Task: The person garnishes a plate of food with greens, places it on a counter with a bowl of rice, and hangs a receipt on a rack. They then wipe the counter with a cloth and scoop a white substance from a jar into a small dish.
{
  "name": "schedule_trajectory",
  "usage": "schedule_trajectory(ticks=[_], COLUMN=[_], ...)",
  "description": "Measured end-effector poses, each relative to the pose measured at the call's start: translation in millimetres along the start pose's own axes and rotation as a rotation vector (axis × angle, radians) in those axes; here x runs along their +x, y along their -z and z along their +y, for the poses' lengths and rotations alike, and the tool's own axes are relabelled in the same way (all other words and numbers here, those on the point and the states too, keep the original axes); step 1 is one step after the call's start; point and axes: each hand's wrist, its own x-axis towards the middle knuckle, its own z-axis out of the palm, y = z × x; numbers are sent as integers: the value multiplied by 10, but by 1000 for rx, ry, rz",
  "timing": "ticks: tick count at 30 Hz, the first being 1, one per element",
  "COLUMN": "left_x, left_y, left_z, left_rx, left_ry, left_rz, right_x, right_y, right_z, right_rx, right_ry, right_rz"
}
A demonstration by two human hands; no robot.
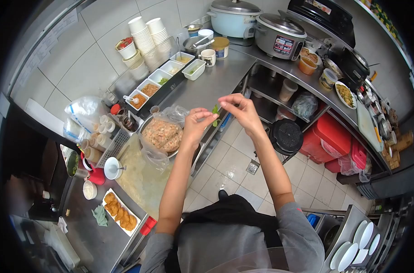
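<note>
Centrally, the left hand (195,122) and right hand (241,109) are pinching a green leaf (215,110) between narrowed fingertips, just beyond the counter edge (216,129) (open floor lying below). Its long axis is hanging roughly vertical.

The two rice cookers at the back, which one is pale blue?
The left rice cooker, against the tiled wall, is pale blue; the right rice cooker beside it is silver with a dark label.

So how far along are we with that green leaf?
Done: fried pieces sit on the white tray and filling is in the bagged bowl. In hand: both hands, left and right, pinch a green leaf above the counter. Left: the leaf isn't placed anywhere.
</note>
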Motion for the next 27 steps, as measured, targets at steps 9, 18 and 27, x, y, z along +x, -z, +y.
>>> schedule_trajectory(ticks=[9, 18, 27], left_x=[23, 69, 196], left_y=[-50, -15, 593], left_z=[173, 56, -6], left_rx=[-412, -411, -238], left_ry=[369, 345, 117], left_rz=[-154, 37, 41], right_x=[81, -75, 285], right_y=[281, -92, -641], right_z=[66, 88, 296], right_rx=[125, -484, -291], right_ry=[-237, 360, 277], right_rz=[-275, 29, -101])
